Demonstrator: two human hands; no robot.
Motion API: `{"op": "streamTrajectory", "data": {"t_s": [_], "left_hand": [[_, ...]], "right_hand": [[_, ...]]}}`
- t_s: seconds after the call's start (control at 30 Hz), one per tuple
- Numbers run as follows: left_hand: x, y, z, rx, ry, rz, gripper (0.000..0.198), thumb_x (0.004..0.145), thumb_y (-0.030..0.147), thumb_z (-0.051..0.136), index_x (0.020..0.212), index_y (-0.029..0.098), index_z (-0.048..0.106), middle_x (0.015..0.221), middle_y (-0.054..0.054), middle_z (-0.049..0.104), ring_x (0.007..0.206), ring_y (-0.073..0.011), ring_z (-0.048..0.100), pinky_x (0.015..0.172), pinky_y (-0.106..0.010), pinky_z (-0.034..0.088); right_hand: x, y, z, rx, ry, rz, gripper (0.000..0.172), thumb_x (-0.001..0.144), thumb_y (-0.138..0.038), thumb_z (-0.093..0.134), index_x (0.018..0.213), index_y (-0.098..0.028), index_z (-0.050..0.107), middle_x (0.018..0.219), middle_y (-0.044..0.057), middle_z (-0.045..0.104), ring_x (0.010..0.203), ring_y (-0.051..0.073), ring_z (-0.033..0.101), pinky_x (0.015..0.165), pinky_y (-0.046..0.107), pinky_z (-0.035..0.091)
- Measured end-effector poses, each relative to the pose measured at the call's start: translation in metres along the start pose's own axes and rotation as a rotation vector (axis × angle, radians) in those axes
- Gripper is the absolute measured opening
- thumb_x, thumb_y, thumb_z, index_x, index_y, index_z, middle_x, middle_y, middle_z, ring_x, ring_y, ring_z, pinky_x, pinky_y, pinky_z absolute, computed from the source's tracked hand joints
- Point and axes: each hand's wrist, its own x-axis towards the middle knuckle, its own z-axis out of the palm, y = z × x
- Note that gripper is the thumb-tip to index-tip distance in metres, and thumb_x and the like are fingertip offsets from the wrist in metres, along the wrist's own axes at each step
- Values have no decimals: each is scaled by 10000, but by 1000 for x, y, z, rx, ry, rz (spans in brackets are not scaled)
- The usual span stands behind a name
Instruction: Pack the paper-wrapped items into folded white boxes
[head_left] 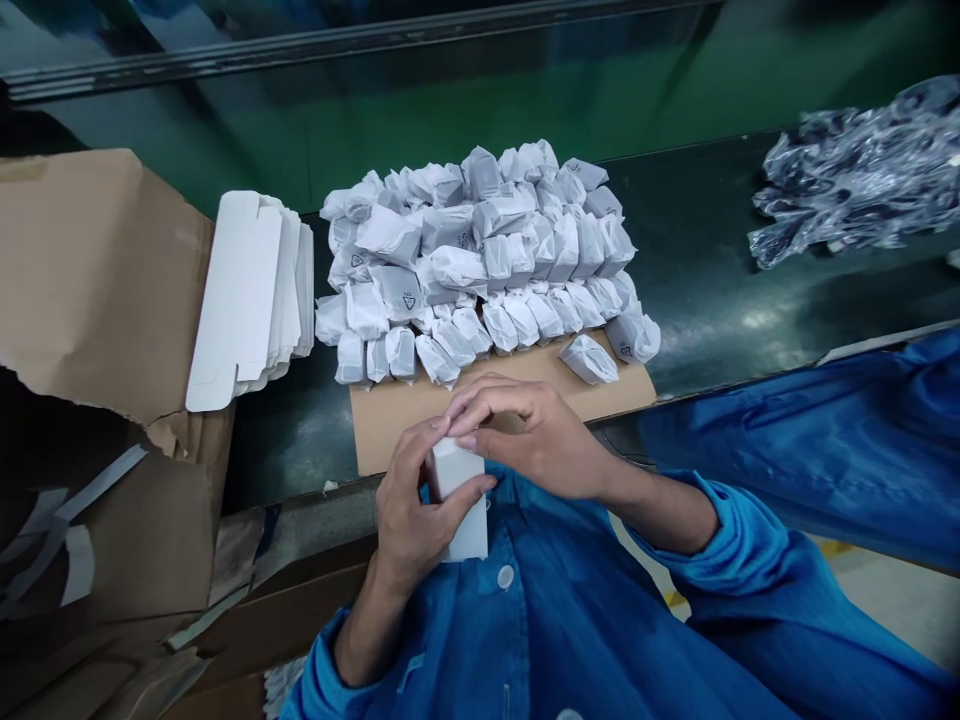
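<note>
A small white carton (469, 528) is held upright close to my body, in front of the blue jacket. My left hand (415, 500) wraps around its sides, thumb across the near face. At the carton's top end, my right hand (529, 435) has its fingers bent over the edge with the thumb pressed on it. Whether the top flap is fully closed is hidden by the fingers. Beyond my hands, many items in white wrapping (457, 270) are heaped in rows on a brown cardboard sheet (622, 385). One wrapped item (589, 358) lies apart near the sheet's front right.
Flat white cartons (251, 300) are stacked at the left, beside a large torn cardboard box (97, 290). Clear plastic-wrapped items (862, 175) lie at the far right of the dark green table (690, 290). A blue sleeve (825, 440) of another person shows at right.
</note>
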Motion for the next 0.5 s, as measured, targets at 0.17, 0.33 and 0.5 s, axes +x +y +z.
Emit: {"op": "streamTrajectory", "data": {"t_s": [0.17, 0.33, 0.5], "left_hand": [[-1, 1, 3, -95, 47, 51, 607, 775, 149, 785, 1310, 278, 531, 1215, -74, 643, 1151, -239, 649, 913, -414, 591], [14, 10, 6, -6, 381, -51, 510, 751, 256, 814, 1183, 234, 544, 1160, -53, 651, 1032, -247, 696, 832, -441, 631], [32, -2, 1, -67, 706, -145, 330, 906, 353, 638, 1184, 242, 500, 1153, -44, 641, 974, -240, 695, 904, -557, 604]], "right_hand": [[-8, 8, 5, -306, 30, -322, 69, 909, -207, 641, 940, -165, 685, 1061, 98, 724, 992, 192, 637, 913, 391, 491], [-26, 18, 16, -385, 130, -286, 517, 910, -462, 662, 1338, -197, 547, 1411, 145, 578, 1281, 247, 555, 1051, 420, 457], [-45, 35, 20, -557, -80, 43, 723, 913, -402, 654, 1531, -201, 339, 1441, 134, 572, 1246, 246, 609, 988, 354, 496]]}}
